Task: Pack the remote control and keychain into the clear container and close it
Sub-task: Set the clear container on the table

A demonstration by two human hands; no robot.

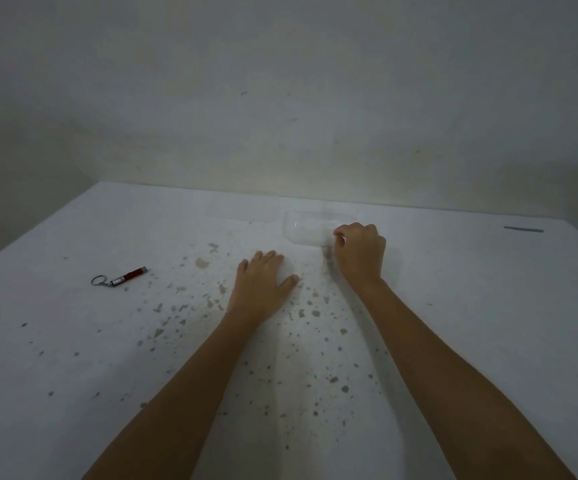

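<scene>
Head view: both bare forearms are being stretched forward over the white, speckled table [73, 358]. The left hand [263, 282] is being laid flat, palm down, fingers together and thumb spread to the right, with nothing gripped. The right hand [360, 254] is being held curled, knuckles up, fingers bent in against the near right end of the clear container [306, 230]; whether they are actually closed on its rim cannot be told.

The container is being seen lying near the table's far edge, close to the wall [280, 98], just beyond and to the right of the left hand. Wide bare surface is being left open on the left and on the right, and the near middle is being taken up only by the arms.

The keychain [119, 277], a small red and silver piece on a ring, is being seen lying well to the left of the left hand, apart from both hands and the container. A thin dark strip [522, 229] is being seen far right near the back edge; its nature cannot be told.
</scene>
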